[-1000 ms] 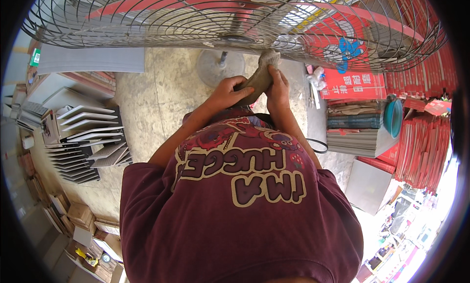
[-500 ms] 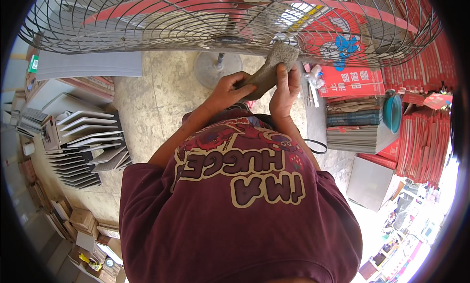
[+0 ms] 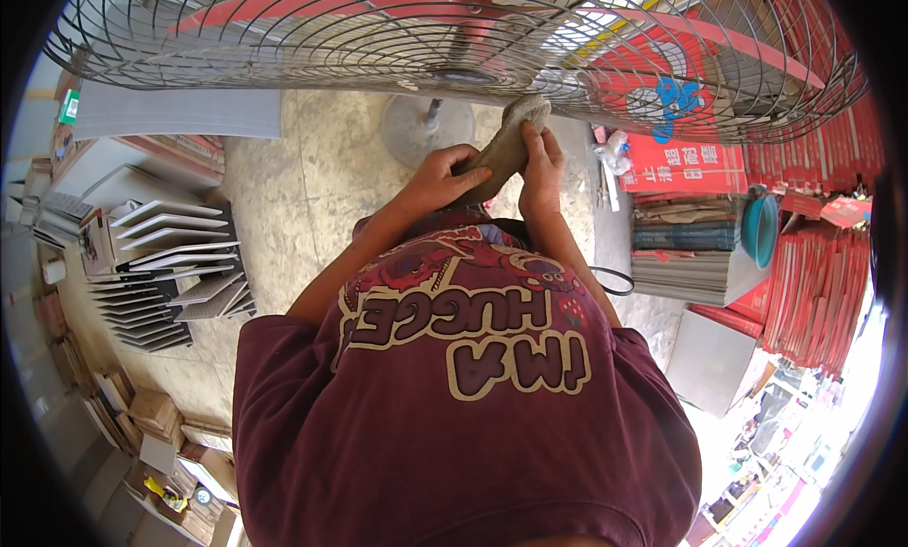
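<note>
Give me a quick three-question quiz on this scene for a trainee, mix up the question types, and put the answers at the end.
1. Multiple choice: how many hands hold the greyish-brown piece? A: none. B: one. C: two.
2. True or false: a dark wire guard spans the top of the picture.
3. Fill in the blank: the round basin at the right of the picture is ____ in colour.

Key: 1. C, the left hand and the right hand. 2. True. 3. Teal.
</note>
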`<action>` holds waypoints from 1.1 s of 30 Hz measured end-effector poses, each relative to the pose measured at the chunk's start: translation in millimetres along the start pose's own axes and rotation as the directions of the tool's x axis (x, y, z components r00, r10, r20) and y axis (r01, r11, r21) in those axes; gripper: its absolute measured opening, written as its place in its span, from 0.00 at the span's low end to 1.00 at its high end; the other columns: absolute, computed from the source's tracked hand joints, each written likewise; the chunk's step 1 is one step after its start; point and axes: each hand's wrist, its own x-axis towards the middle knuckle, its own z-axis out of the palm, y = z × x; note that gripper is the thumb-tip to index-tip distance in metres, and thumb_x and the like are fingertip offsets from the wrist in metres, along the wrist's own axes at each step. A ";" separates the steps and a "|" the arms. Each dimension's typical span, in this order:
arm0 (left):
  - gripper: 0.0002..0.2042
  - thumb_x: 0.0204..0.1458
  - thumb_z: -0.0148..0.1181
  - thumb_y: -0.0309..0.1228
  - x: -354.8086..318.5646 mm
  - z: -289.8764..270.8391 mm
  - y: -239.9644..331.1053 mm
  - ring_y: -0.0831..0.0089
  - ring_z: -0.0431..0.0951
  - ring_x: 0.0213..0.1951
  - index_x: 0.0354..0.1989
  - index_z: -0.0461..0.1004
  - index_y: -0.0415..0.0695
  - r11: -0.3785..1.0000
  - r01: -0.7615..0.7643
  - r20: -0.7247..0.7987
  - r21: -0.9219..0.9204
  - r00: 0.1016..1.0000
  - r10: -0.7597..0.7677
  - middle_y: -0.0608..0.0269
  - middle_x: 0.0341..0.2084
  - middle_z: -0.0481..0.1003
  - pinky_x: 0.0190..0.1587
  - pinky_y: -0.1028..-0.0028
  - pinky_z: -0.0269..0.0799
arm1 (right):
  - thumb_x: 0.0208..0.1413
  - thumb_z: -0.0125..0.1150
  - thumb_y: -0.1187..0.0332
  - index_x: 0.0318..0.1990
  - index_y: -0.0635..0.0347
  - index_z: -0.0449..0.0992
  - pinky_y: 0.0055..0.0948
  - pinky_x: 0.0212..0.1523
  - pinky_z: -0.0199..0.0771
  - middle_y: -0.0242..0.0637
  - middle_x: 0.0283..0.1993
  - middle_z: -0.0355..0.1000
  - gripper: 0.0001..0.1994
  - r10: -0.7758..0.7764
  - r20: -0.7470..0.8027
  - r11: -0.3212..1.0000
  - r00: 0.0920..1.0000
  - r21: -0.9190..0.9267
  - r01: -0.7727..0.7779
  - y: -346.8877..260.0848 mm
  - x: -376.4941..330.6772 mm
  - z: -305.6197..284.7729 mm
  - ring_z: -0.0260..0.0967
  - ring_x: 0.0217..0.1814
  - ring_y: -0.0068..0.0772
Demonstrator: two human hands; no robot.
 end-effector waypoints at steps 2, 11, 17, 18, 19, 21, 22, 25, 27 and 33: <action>0.13 0.49 0.61 0.35 -1.5 -2.2 -1.5 0.82 0.71 0.28 0.36 0.73 0.36 1.000 -0.007 -0.012 -0.027 1.000 0.006 0.64 0.25 0.74 0.32 0.78 0.67 | 0.56 0.55 0.66 0.40 0.63 0.71 0.17 0.34 0.64 0.28 0.32 0.70 0.10 -0.116 0.044 0.992 0.992 -0.038 0.117 0.3 -0.7 3.8 0.63 0.32 0.14; 0.10 0.47 0.60 0.32 -3.4 -12.1 -5.3 0.84 0.65 0.26 0.30 0.71 0.36 0.994 -0.068 -0.067 -0.081 0.996 0.063 0.68 0.21 0.70 0.28 0.79 0.63 | 0.56 0.56 0.71 0.45 0.64 0.69 0.15 0.35 0.64 0.27 0.33 0.71 0.11 -0.328 0.331 0.916 0.885 -0.116 0.383 -20.6 -23.2 34.7 0.63 0.33 0.13; 0.11 0.47 0.59 0.33 -7.3 -16.8 -7.1 0.84 0.65 0.24 0.29 0.71 0.36 0.996 -0.044 -0.089 -0.075 0.995 0.037 0.68 0.19 0.69 0.26 0.79 0.62 | 0.54 0.58 0.68 0.45 0.65 0.70 0.16 0.34 0.64 0.28 0.32 0.71 0.13 -0.168 0.298 0.956 0.940 -0.183 0.229 -14.3 -11.4 37.1 0.63 0.33 0.14; 0.11 0.47 0.59 0.33 -8.3 -17.4 -7.5 0.84 0.65 0.24 0.29 0.71 0.36 0.996 -0.035 -0.087 -0.077 0.996 0.028 0.68 0.19 0.70 0.26 0.79 0.62 | 0.54 0.58 0.68 0.45 0.66 0.71 0.16 0.34 0.64 0.28 0.32 0.71 0.13 -0.141 0.292 0.962 0.946 -0.185 0.201 -13.1 -10.0 37.6 0.63 0.33 0.15; 0.11 0.48 0.59 0.33 -9.2 -17.9 -7.9 0.84 0.66 0.24 0.29 0.71 0.36 0.996 -0.026 -0.085 -0.080 0.996 0.019 0.68 0.19 0.70 0.26 0.79 0.63 | 0.54 0.58 0.67 0.44 0.66 0.71 0.16 0.34 0.64 0.28 0.32 0.71 0.13 -0.089 0.264 0.976 0.960 -0.171 0.137 -13.0 -10.0 39.3 0.63 0.33 0.15; 0.12 0.47 0.59 0.33 -11.0 -18.5 -9.1 0.84 0.67 0.24 0.30 0.71 0.35 0.998 -0.011 -0.082 -0.069 0.997 0.005 0.67 0.19 0.71 0.26 0.78 0.64 | 0.54 0.57 0.66 0.42 0.66 0.72 0.17 0.33 0.65 0.29 0.31 0.71 0.12 0.020 0.208 0.990 0.978 -0.140 0.009 -13.4 -10.6 42.3 0.63 0.32 0.16; 0.12 0.47 0.59 0.34 -11.9 -18.8 -10.0 0.83 0.67 0.24 0.30 0.71 0.35 0.998 -0.003 -0.080 -0.063 0.997 -0.002 0.67 0.19 0.71 0.26 0.78 0.64 | 0.54 0.57 0.66 0.41 0.66 0.73 0.17 0.33 0.65 0.29 0.31 0.71 0.12 0.049 0.206 0.988 0.977 -0.152 -0.018 -11.0 -8.9 41.1 0.64 0.32 0.16; 0.13 0.50 0.58 0.31 -11.7 -25.1 -16.1 0.80 0.72 0.33 0.40 0.71 0.36 0.993 0.110 0.004 0.053 0.994 -0.110 0.64 0.31 0.75 0.37 0.77 0.68 | 0.54 0.56 0.66 0.40 0.66 0.73 0.18 0.33 0.65 0.29 0.32 0.71 0.11 0.119 0.201 0.979 0.972 -0.187 -0.081 -5.2 -4.1 38.1 0.64 0.33 0.17; 0.13 0.49 0.58 0.31 -13.4 -26.5 -16.0 0.79 0.72 0.34 0.40 0.71 0.36 0.992 0.123 0.012 0.038 0.992 -0.123 0.63 0.31 0.75 0.38 0.77 0.68 | 0.55 0.56 0.65 0.41 0.64 0.74 0.18 0.35 0.64 0.28 0.35 0.71 0.12 0.149 0.203 0.972 0.968 -0.209 -0.106 -4.2 -5.0 39.1 0.64 0.35 0.17; 0.14 0.46 0.59 0.33 -20.1 -27.3 1.4 0.80 0.71 0.29 0.37 0.72 0.34 0.996 -0.011 -0.080 -0.089 0.997 0.004 0.63 0.25 0.74 0.32 0.77 0.67 | 0.53 0.58 0.66 0.34 0.64 0.71 0.15 0.27 0.60 0.25 0.25 0.67 0.09 -0.146 0.347 0.898 0.926 -0.346 0.271 -6.0 -10.4 46.7 0.56 0.27 0.12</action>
